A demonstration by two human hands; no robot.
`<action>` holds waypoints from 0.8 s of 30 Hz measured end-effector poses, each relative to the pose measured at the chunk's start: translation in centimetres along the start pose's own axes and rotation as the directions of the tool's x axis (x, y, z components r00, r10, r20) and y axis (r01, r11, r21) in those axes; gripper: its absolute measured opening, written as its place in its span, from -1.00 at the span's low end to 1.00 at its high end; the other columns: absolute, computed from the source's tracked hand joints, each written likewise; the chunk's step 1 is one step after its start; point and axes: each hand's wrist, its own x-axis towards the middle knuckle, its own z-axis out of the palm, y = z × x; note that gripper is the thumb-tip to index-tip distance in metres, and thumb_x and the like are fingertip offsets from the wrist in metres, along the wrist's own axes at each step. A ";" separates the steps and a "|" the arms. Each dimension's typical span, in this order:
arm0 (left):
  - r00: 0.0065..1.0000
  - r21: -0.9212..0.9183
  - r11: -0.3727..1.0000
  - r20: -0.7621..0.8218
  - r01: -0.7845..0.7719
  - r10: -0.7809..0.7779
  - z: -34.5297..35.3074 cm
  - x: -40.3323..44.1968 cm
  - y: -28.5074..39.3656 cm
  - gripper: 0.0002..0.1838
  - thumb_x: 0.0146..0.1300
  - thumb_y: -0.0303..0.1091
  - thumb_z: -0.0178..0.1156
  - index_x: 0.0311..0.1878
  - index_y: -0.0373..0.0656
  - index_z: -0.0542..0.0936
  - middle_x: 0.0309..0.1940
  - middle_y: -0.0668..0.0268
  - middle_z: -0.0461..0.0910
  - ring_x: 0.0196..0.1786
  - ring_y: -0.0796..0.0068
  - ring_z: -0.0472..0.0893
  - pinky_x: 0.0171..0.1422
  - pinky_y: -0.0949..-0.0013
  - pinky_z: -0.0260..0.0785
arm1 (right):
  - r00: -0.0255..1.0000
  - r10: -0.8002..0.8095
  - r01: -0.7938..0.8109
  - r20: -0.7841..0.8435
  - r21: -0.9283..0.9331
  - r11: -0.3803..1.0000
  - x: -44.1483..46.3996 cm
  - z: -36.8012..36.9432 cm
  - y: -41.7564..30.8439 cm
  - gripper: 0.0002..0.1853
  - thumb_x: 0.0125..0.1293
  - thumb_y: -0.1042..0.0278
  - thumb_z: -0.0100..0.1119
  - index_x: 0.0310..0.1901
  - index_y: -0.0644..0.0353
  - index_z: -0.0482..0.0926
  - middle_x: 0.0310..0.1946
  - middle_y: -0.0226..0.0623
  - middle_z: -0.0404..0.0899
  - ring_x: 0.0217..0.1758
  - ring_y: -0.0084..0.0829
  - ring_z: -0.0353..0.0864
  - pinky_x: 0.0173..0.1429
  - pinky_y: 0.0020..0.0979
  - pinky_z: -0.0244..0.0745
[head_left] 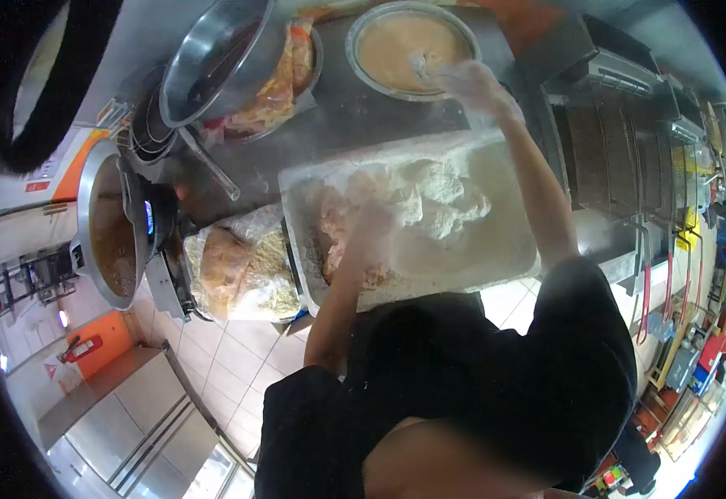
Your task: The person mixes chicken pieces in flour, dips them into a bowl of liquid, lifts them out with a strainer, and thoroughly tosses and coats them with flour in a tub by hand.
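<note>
A wide tray [504, 241] dusted with flour lies in front of me. On its left are pinkish pieces that look like raw chicken [332, 216], and towards its middle sit several pieces thickly coated in flour [442, 195]. My left hand [373, 229] is over the pinkish pieces, smeared by motion, so its fingers do not show clearly. Beyond the tray stands a metal bowl [367, 83] of beige batter. My right hand [473, 86], white with flour, reaches over the bowl's rim. At its fingertips is a small whitish lump [418, 65] whose kind I cannot make out.
At the back left, a large steel bowl [181, 75] leans beside a plastic bag [284, 79] with orange-red contents. A pot of brown liquid [113, 233] stands at left, near a plastic-lined container [250, 266]. Fryer baskets [604, 154] and red-handled tools [643, 291] are at right.
</note>
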 end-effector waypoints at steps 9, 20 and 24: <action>0.995 -0.769 0.635 0.019 0.075 -0.095 -0.6 -4.3 1.4 -0.59 0.28 -0.28 0.18 0.17 -0.13 0.45 0.01 0.29 0.56 0.05 0.44 0.56 0.14 0.36 0.41 | 0.896 0.117 -0.302 0.428 0.396 0.868 -13.2 -1.5 -22.0 -0.60 0.31 0.29 0.07 0.19 -0.01 0.43 -0.21 -0.38 0.57 -0.13 -0.43 0.54 0.10 -0.27 0.45; 0.994 -0.925 0.367 0.109 0.101 0.002 -0.3 -5.8 3.6 -0.47 0.29 -0.30 0.19 0.31 -0.23 0.39 0.19 0.25 0.50 0.19 0.41 0.51 0.28 0.26 0.36 | 0.985 0.009 -0.073 0.174 0.367 0.927 -15.1 2.6 -24.2 -0.79 0.22 0.30 0.20 -0.12 0.12 0.55 -0.33 -0.26 0.61 -0.23 -0.38 0.64 -0.09 -0.34 0.56; 0.998 -0.662 0.749 0.058 0.016 0.030 -0.6 -4.2 0.0 -0.47 0.24 -0.30 0.25 0.25 -0.30 0.43 0.15 0.20 0.51 0.15 0.44 0.52 0.24 0.33 0.37 | 0.992 0.113 -0.129 0.062 0.544 0.829 -15.7 4.0 -24.5 -0.80 0.24 0.30 0.16 -0.14 0.16 0.57 -0.32 -0.30 0.62 -0.23 -0.39 0.63 -0.11 -0.36 0.56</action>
